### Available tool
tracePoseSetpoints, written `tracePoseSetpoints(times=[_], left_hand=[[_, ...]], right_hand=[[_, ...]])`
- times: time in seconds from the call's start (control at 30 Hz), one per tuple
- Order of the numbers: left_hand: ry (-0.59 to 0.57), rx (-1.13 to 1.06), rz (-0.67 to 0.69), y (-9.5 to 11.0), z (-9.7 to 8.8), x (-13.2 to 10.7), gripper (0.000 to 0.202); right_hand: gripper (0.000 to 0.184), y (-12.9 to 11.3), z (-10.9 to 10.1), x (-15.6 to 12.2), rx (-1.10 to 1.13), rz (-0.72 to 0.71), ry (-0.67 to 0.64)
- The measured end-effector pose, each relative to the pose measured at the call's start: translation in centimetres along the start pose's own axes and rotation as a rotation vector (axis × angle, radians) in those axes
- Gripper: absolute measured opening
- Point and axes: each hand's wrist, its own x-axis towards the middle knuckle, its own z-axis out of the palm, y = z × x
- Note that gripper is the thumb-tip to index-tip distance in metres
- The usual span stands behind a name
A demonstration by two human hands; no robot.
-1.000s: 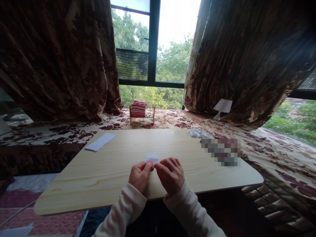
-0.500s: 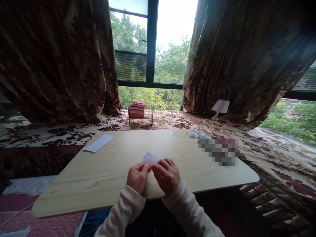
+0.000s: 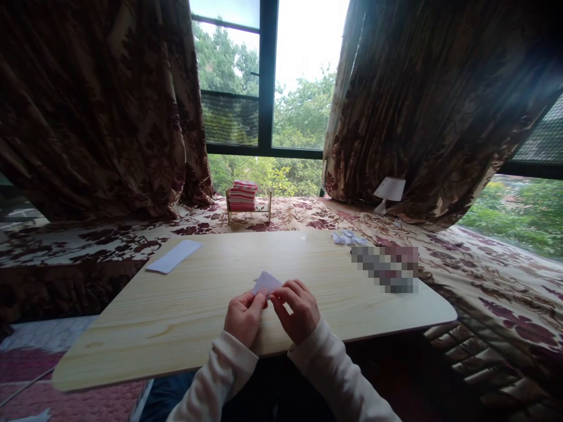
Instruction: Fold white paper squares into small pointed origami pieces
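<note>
A small folded piece of white paper (image 3: 266, 281) is held up between my hands, over the near part of the wooden table (image 3: 176, 316). My left hand (image 3: 244, 316) pinches its lower left part between thumb and fingers. At its lower right edge, my right hand (image 3: 297, 308) has thumb and fingertips pinched on the paper. The fingers cover the paper's lower part, so its exact folds are hidden.
A stack of white paper strips (image 3: 175, 257) lies at the table's far left. Several small folded papers (image 3: 349, 237) sit at the far right, beside a blurred-out patch. Beyond are a small rack with striped cloths (image 3: 243, 195) and a white lamp (image 3: 389, 190).
The view has shifted slightly. My right thumb and fingers have bent a little, with a wider gap showing between them; both hands stay on the folded paper.
</note>
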Motion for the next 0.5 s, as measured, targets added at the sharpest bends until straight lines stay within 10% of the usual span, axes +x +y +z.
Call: tracePoseSetpoints(times=[0.5], left_hand=[[0.074,-0.125,-0.046,0.68,0.38,-0.18,0.020]], right_hand=[[0.021,-0.11,0.02,0.20,0.047,0.256,0.001]])
